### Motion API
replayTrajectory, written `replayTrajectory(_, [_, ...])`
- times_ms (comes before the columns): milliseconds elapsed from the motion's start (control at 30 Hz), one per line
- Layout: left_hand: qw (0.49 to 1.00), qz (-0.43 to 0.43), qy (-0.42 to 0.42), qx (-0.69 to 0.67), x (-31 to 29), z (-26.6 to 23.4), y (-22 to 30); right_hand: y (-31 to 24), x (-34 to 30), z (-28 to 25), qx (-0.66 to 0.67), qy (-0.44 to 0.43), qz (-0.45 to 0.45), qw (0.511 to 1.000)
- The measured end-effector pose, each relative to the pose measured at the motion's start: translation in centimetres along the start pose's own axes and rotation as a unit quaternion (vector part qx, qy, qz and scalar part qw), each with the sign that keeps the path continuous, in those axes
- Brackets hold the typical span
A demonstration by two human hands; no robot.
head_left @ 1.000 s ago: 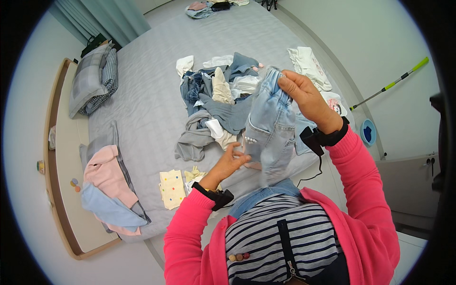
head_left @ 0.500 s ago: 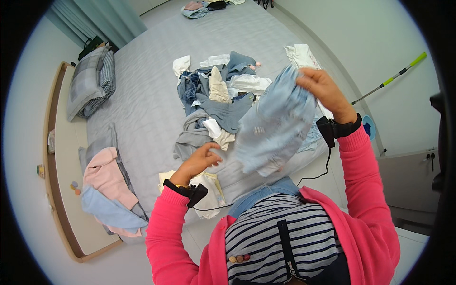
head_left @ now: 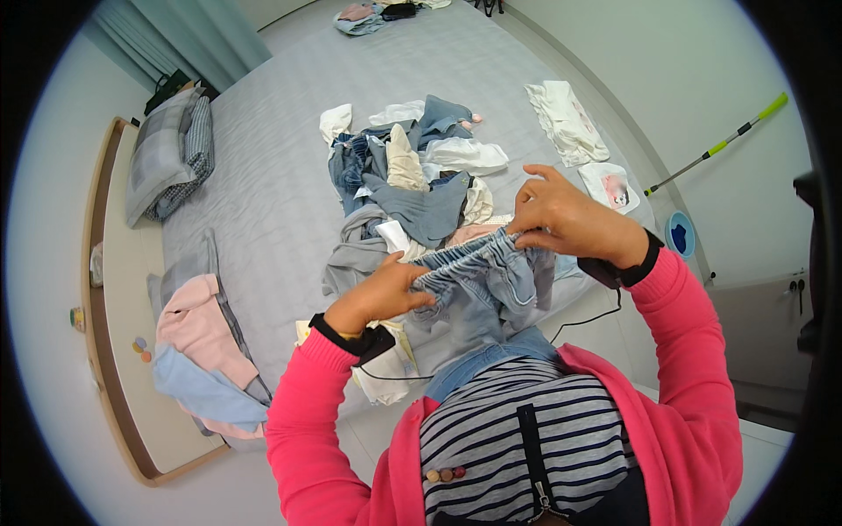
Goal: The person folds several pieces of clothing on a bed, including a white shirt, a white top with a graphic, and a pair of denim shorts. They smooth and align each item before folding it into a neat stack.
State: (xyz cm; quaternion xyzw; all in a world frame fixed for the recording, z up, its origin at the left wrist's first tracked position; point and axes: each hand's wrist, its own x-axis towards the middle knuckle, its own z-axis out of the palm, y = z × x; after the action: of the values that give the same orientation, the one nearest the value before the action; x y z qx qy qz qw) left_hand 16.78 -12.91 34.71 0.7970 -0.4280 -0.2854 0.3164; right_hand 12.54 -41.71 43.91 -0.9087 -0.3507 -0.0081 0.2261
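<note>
Between my hands hangs a pair of light blue denim pants (head_left: 481, 302) with a gathered elastic waistband. My left hand (head_left: 379, 294) pinches one end of that waistband, thumb and fingers closed on it. At the other end my right hand (head_left: 568, 219) grips the band between thumb and fingers. The legs drop down in front of my body, partly hidden by the upper fabric. Just beyond the pants lies a heap of mixed clothes (head_left: 412, 206) in blue denim, grey, white and cream.
The clothes lie on a bed with a grey sheet (head_left: 263, 158). White folded garments (head_left: 566, 123) are at its right edge. A pink sweater (head_left: 203, 329) lies over light blue cloth at the left. Cream clothes (head_left: 386, 359) sit by the near edge. Pillows (head_left: 167, 158) rest against the headboard.
The pants hung from my right hand, swinging and blurred, while my left hand was apart from them. Now my right hand is lower and further left, and my left hand has taken hold of the waistband.
</note>
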Motion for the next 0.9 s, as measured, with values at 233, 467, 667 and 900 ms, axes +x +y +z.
replayTrajectory(233, [0.972, 0.027, 0.230, 0.028, -1.5, -1.5, 1.3, 1.6, -0.9, 2.0, -0.050, 0.030, 0.041, 0.997])
replayTrajectory(467, [0.915, -0.107, 0.288, 0.262, -0.5, -2.6, 3.1, 1.4, 1.4, 3.5, -0.057, 0.183, 0.009, 0.981])
replayTrajectory(667, [0.869, 0.020, 0.404, 0.285, -0.9, -4.4, 2.7, 0.8, 0.8, 2.9, 0.145, 0.188, 0.171, 0.956])
replayTrajectory(900, [0.918, -0.103, 0.372, -0.088, -1.6, -3.5, 1.9, 1.0, 0.2, 4.1, 0.220, 0.151, 0.215, 0.940])
